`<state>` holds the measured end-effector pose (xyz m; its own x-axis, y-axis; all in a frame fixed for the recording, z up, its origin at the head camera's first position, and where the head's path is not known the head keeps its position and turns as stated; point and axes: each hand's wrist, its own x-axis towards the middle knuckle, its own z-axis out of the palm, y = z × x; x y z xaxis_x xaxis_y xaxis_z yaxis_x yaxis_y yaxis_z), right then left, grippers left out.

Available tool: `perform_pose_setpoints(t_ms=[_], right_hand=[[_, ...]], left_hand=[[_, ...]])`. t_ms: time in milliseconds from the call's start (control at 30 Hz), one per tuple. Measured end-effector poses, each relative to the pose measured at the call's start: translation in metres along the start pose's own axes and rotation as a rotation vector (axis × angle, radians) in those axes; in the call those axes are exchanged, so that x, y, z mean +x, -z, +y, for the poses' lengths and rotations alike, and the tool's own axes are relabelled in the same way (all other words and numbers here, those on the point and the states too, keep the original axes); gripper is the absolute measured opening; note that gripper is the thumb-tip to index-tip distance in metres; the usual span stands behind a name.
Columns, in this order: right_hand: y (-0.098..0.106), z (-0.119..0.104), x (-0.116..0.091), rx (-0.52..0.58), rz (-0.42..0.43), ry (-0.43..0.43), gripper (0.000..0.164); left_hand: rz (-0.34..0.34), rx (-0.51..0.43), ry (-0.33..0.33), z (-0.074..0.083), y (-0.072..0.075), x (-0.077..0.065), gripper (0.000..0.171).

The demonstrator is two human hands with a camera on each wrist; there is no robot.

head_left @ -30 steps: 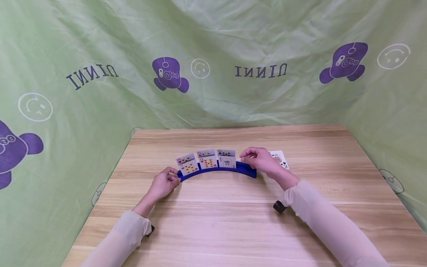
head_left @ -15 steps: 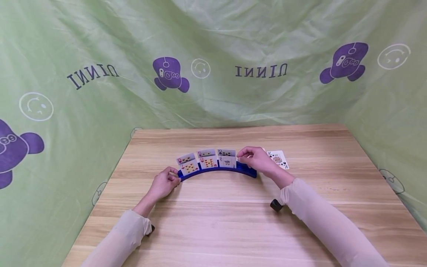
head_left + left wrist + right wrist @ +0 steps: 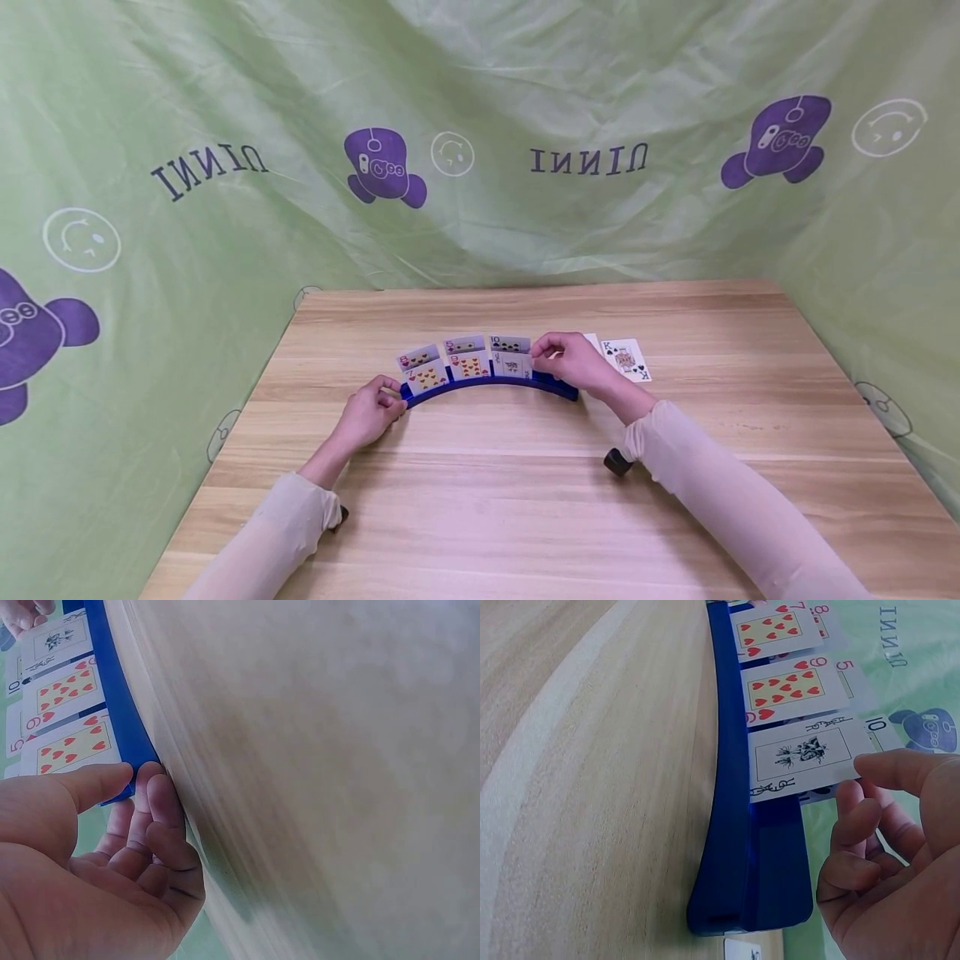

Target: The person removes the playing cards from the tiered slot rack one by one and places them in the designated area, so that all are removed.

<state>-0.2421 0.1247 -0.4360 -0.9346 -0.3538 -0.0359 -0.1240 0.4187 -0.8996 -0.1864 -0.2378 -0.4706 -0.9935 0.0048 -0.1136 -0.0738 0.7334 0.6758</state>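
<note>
A curved blue card holder (image 3: 487,380) stands on the table with playing cards upright in two rows. Its front row has a seven of hearts (image 3: 71,750), a nine of hearts (image 3: 787,688) and a black-and-white joker (image 3: 802,759). Behind them rise an eight, a five and a ten (image 3: 510,342). My left hand (image 3: 369,411) pinches the holder's left end between thumb and fingers. At the joker's upper right corner, my right hand (image 3: 579,362) pinches the card, thumb in front and fingers behind. The holder's right end holds no card.
A king of spades (image 3: 627,360) lies face up on the table right of the holder, beside another card (image 3: 592,340) partly hidden by my right hand. Green printed cloth (image 3: 487,233) hangs behind and along both sides of the wooden table (image 3: 480,500).
My right hand has shifted slightly left, from beside the joker to its edge, uncovering more of the cards on the table. The left hand stays at the holder's end.
</note>
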Motion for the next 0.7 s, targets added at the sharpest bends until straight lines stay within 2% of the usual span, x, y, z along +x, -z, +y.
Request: perform_pose_setpoints(t_ms=[333,700], right_hand=[[-0.0013,0.0023,0.0008,-0.003,0.012,0.015,0.012],[0.0042,-0.0027,-0.0045,0.003,0.024,-0.013,0.013]], left_hand=[[-0.004,0.0,0.008,-0.0012,-0.0006,0.0006,0.027],[0.006,-0.003,-0.021,-0.0012,0.0002,-0.0002,0.027]])
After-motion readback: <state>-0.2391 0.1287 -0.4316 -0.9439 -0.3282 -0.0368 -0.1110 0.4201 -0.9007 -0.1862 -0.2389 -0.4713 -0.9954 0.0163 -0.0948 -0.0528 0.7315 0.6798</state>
